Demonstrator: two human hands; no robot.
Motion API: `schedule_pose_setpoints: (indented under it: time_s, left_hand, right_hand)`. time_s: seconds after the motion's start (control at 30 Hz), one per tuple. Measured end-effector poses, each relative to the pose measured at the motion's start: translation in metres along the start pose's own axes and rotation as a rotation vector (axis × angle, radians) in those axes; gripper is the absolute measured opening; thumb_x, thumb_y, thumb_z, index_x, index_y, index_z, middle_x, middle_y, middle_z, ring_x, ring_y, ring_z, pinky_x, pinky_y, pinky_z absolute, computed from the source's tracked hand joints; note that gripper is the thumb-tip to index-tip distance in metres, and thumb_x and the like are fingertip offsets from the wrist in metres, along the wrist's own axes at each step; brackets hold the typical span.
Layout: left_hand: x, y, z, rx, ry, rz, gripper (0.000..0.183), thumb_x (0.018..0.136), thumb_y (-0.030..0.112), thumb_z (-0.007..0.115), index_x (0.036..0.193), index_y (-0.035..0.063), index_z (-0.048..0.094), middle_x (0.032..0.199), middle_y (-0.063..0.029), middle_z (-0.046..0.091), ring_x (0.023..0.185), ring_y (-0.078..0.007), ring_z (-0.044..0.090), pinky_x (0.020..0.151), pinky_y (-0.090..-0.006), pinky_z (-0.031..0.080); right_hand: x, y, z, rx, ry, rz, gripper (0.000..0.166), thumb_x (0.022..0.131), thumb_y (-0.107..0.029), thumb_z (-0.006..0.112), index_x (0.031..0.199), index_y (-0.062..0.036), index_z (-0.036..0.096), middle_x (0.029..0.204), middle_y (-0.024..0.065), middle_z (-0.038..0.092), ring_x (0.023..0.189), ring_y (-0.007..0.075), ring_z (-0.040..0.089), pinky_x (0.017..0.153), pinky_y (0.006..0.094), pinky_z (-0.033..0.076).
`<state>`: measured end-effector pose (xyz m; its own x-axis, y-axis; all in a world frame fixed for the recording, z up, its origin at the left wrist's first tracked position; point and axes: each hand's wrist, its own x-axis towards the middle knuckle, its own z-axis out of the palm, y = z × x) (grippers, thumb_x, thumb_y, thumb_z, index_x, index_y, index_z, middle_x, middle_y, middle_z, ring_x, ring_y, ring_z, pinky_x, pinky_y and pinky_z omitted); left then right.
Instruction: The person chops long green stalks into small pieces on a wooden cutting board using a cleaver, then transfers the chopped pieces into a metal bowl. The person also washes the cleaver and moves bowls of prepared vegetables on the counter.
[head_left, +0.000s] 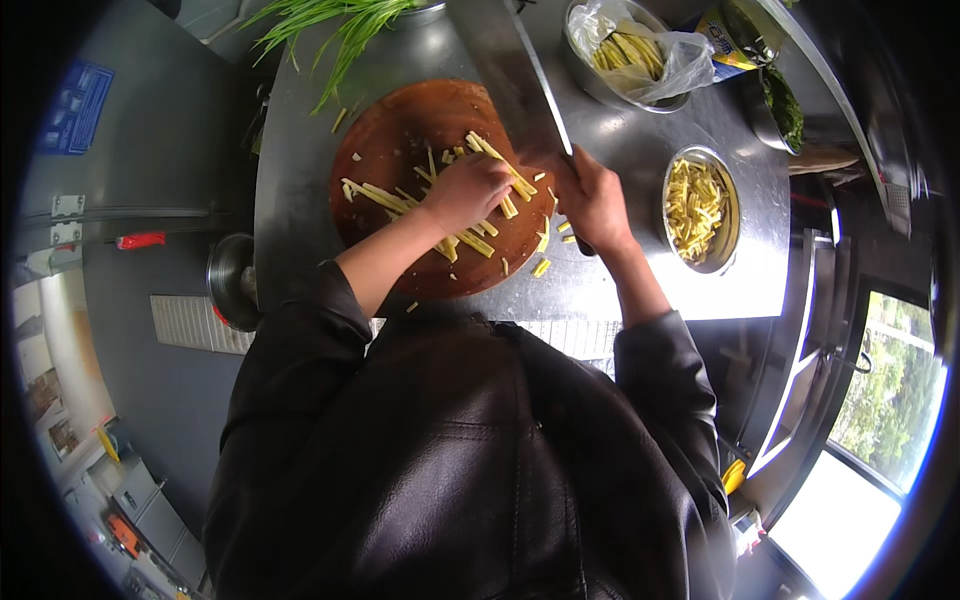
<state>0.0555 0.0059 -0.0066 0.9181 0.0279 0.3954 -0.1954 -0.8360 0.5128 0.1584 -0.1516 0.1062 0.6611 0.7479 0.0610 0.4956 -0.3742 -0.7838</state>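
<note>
A round wooden cutting board (427, 112) lies before me with pale yellow-green vegetable strips (375, 196) spread across it. My left hand (466, 191) rests over the board, its fingers curled around a few strips, partly hiding those under the palm. In my right hand (600, 202) is the handle of a large cleaver (525, 82). Its broad blade slants up and away over the board's far right edge. Short cut pieces (541, 268) lie on the steel table near the board's right edge.
A steel bowl (731, 244) of chopped pieces stands to the right. Behind it, another steel bowl (600, 94) holds a plastic bag (686, 64) with longer strips. Long green stalks (345, 45) overhang the far left of the steel table (300, 172). Leafy greens (784, 112) sit far right.
</note>
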Motion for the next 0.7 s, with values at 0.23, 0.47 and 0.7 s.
schedule_pose_setpoints:
  time_s: [0.23,0.47,0.7]
  left_hand:
    - [0.029,-0.023,-0.022,0.027,-0.302,0.234,0.027,0.08,0.013,0.061,0.106,0.0105,0.062,0.103,-0.0064,0.062,0.103,-0.0259,0.057,0.09,-0.0381,0.045]
    - [0.042,-0.032,-0.038,0.022,-0.608,0.255,0.007,0.077,0.019,0.064,0.079,0.0124,0.064,0.087,-0.0037,0.059,0.09,-0.0254,0.056,0.081,-0.0393,0.046]
    - [0.01,-0.019,-0.095,0.185,-0.762,0.361,0.082,0.061,0.04,0.081,0.131,0.0183,0.045,0.135,-0.0083,0.042,0.13,-0.0294,0.035,0.108,-0.0434,0.03]
  right_hand:
    - [-0.05,-0.015,-0.028,0.177,0.053,0.231,0.017,0.097,-0.013,0.049,0.088,0.0,0.054,0.058,0.0015,0.051,0.049,0.0075,0.05,0.046,0.0235,0.04]
    - [-0.09,-0.013,-0.021,0.216,0.082,0.35,0.016,0.096,-0.013,0.051,0.092,0.0008,0.056,0.059,0.0017,0.052,0.049,0.0074,0.051,0.047,0.0241,0.041]
    - [-0.119,-0.018,-0.018,0.228,0.096,0.436,0.017,0.096,-0.015,0.051,0.094,0.0009,0.056,0.06,0.0008,0.052,0.051,0.0068,0.051,0.048,0.0239,0.043]
